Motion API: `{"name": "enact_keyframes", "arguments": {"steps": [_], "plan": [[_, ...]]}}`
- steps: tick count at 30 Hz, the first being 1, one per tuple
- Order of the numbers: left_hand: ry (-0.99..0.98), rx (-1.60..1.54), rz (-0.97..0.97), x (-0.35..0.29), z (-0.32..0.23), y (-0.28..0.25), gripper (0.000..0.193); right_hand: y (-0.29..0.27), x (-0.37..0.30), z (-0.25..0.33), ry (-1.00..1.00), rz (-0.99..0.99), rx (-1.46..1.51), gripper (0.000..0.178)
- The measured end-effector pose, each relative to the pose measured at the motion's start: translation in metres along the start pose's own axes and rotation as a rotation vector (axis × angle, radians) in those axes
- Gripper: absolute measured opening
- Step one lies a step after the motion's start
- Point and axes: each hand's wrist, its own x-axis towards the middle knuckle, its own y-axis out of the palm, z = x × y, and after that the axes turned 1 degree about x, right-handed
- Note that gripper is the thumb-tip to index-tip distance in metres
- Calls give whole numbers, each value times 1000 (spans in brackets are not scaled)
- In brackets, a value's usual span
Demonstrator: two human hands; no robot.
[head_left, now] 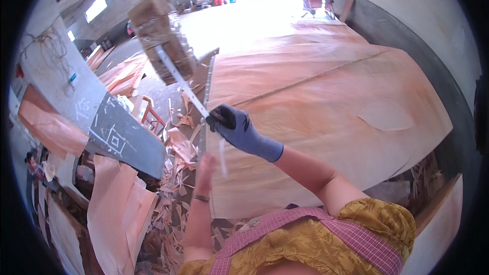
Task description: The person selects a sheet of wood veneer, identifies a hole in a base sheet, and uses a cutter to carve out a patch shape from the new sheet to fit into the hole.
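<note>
My right hand [244, 135], in a blue-grey glove with dark fingertips, is closed over the near end of a long white strip [182, 82]. The strip slants up and left to a brown wrapped block [162, 35] on a post. Below the glove dangles a thin, pale strip [223, 158], smeared by motion. My bare left hand [206, 170], a band around its wrist, is raised beside the stack's left edge. Blur hides its fingers. Under my right arm lies a stack of wide, thin wood veneer sheets [305, 91], with a dark line across the top sheet.
Veneer scraps [170, 209] litter the floor on the left. A grey-painted pillar [127, 132] stands there, with veneer pieces [114, 209] leaning near it. A red-framed stool [153, 114] is behind the scraps. The wall [407, 40] runs along the stack's right side.
</note>
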Motion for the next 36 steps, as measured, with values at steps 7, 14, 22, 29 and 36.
{"name": "enact_keyframes", "arguments": {"steps": [7, 14, 22, 29, 36], "plan": [[588, -158, 409, -22, -164, 183, 49, -70, -45, 11, -461, -45, -434, 19], [481, -465, 261, -47, -161, 302, 56, -177, -107, 25, -235, -156, 217, 26], [31, 446, 470, -34, -78, 432, 38, -347, -197, 34, 409, -283, 505, 55], [-302, 446, 837, 23, -24, 527, 26, -419, -237, 14, 515, -491, 278, 49], [-27, 627, 885, 72, 66, 638, 18, -500, -309, -24, 713, -734, 360, 34]]}}
